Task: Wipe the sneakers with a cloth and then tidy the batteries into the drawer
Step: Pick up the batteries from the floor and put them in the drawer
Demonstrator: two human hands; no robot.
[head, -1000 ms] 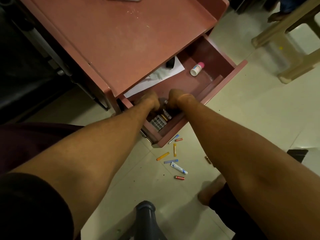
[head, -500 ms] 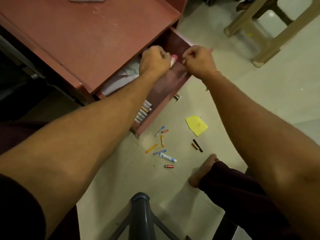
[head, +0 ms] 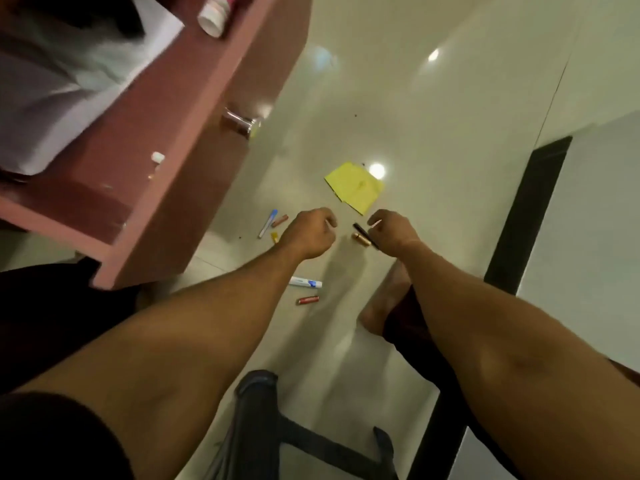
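Note:
Several loose batteries lie on the pale tiled floor: a blue-and-white battery [head: 268, 223], a copper battery [head: 280, 220], a white-and-blue battery [head: 305, 283] and a red battery [head: 307, 300]. A black battery [head: 360, 229] and a gold battery [head: 358, 236] lie side by side. My left hand [head: 311, 233] hovers low over the floor with curled fingers and holds nothing I can see. My right hand [head: 391, 233] is curled right at the black battery's end; whether it pinches it is unclear. The open pink drawer [head: 194, 140] is at the upper left. No sneakers are in view.
Inside the drawer lie white paper [head: 69, 81] and a small white bottle [head: 211, 15]; a metal knob [head: 242, 123] sticks out of its front. A yellow sheet [head: 353, 187] lies on the floor. My bare foot [head: 379, 306] and a dark stool frame [head: 256, 410] are close below.
Both hands left the drawer and came down to the floor beside the black and gold batteries. The view tilted down, and the drawer moved to the upper left.

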